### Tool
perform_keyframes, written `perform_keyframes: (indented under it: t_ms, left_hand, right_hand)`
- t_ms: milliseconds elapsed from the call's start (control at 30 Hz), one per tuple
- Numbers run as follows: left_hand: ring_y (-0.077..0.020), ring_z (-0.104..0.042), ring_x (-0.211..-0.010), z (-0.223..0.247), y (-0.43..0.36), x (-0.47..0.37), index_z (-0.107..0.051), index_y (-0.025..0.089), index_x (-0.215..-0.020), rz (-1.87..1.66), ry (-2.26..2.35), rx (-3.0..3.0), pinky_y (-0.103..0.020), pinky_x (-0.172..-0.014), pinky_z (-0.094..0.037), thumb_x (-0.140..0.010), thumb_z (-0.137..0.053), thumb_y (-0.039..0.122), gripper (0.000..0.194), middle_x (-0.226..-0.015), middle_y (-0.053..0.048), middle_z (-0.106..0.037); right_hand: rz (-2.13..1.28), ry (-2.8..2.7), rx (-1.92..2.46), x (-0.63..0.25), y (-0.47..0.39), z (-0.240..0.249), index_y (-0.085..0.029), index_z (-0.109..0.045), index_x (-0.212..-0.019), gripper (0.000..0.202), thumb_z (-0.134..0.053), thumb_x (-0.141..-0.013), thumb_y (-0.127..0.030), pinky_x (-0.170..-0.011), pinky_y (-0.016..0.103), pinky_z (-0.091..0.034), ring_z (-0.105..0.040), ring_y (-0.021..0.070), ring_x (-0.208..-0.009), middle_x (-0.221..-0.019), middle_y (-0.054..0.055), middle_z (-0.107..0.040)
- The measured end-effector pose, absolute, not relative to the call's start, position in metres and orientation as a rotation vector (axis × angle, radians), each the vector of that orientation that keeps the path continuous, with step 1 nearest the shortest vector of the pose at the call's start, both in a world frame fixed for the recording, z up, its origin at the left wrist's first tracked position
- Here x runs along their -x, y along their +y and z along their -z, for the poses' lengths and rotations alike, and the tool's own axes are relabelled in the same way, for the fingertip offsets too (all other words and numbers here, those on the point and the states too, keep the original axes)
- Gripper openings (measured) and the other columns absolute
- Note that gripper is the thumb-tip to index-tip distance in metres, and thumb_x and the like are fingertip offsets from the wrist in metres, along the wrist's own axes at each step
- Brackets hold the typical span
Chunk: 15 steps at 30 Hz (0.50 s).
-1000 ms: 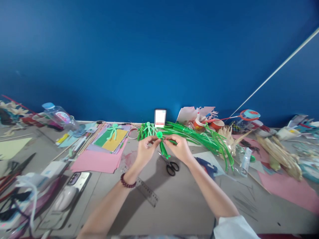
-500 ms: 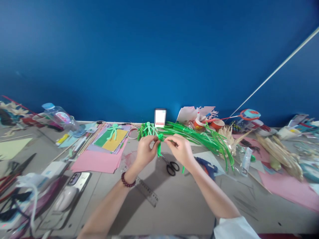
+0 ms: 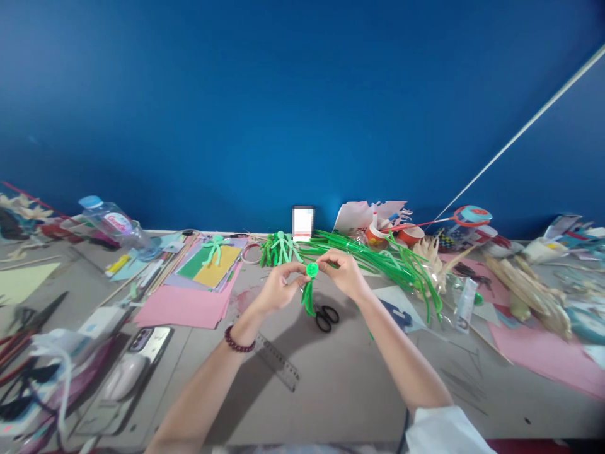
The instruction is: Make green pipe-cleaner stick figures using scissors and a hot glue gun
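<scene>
A bright green pipe-cleaner figure (image 3: 308, 296) with a round coiled head is held up over the table, its several strands hanging down. My left hand (image 3: 280, 287), with a beaded bracelet at the wrist, pinches it just below the head from the left. The thumb and fingertips of my right hand (image 3: 343, 272) are closed at the right edge of the coiled head. Black-handled scissors (image 3: 326, 318) lie beneath, their blades partly hidden by the strands. Finished-looking green pipe-cleaner figures (image 3: 282, 247) and a bundle of loose green pipe cleaners (image 3: 366, 251) lie behind my hands.
A clear ruler (image 3: 278, 362) lies near my left forearm. Leftward are pink paper (image 3: 184, 307), a phone (image 3: 142, 340) and a plastic bottle (image 3: 116, 222). A blue glue gun (image 3: 396, 314) is by my right forearm. A blue wall (image 3: 302, 113) closes off the back.
The figure has turned so its round coiled head faces me, and it hangs slightly lower and to the right. My left hand has opened out around it; my right hand has shifted a little.
</scene>
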State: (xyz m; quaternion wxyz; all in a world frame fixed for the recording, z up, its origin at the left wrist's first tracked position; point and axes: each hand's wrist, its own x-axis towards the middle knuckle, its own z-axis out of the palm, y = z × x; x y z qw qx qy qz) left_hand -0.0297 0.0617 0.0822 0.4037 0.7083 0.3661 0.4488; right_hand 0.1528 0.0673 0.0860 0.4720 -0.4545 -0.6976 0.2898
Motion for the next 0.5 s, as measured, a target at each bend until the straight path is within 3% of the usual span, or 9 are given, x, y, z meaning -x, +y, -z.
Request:
perform_keyframes:
  t_ms: [200, 367, 500]
  left_hand:
    - [-0.0152, -0.059, -0.064, -0.079, 0.063, 0.024, -0.063, 0.016, -0.064, -1.134, 0.942, -1.668, -0.027, -0.064, -0.047, -0.070, -0.067, 0.033, 0.019, -0.064, -0.003, -0.065]
    - [-0.0128, -0.056, -0.058, -0.077, 0.064, 0.022, -0.066, 0.015, -0.064, -1.148, 0.918, -1.401, -0.026, -0.058, -0.045, -0.065, -0.073, 0.038, 0.023, -0.062, -0.002, -0.064]
    - [-0.0116, -0.054, -0.057, -0.081, 0.063, 0.022, -0.066, 0.015, -0.062, -1.133, 0.876, -1.283, -0.025, -0.058, -0.043, -0.059, -0.077, 0.038, 0.026, -0.060, -0.001, -0.063]
  right_hand:
    - [-0.773, -1.586, 1.168, -0.148, 0.064, -0.090, -0.018, -0.065, -0.070, 0.017, -0.062, -0.075, -0.033, -0.067, 0.028, -0.043, -0.057, 0.0159, -0.072, -0.075, 0.003, -0.064]
    - [-1.183, -1.379, 1.129, -0.151, 0.069, -0.087, -0.016, -0.064, -0.074, 0.028, -0.063, -0.073, -0.044, -0.050, 0.023, -0.036, -0.046, 0.0095, -0.050, -0.056, -0.003, -0.052]
    - [-1.369, -1.374, 1.079, -0.160, 0.071, -0.087, -0.015, -0.063, -0.067, 0.039, -0.059, -0.076, -0.053, -0.045, 0.022, -0.031, -0.041, 0.0081, -0.046, -0.049, -0.004, -0.045]
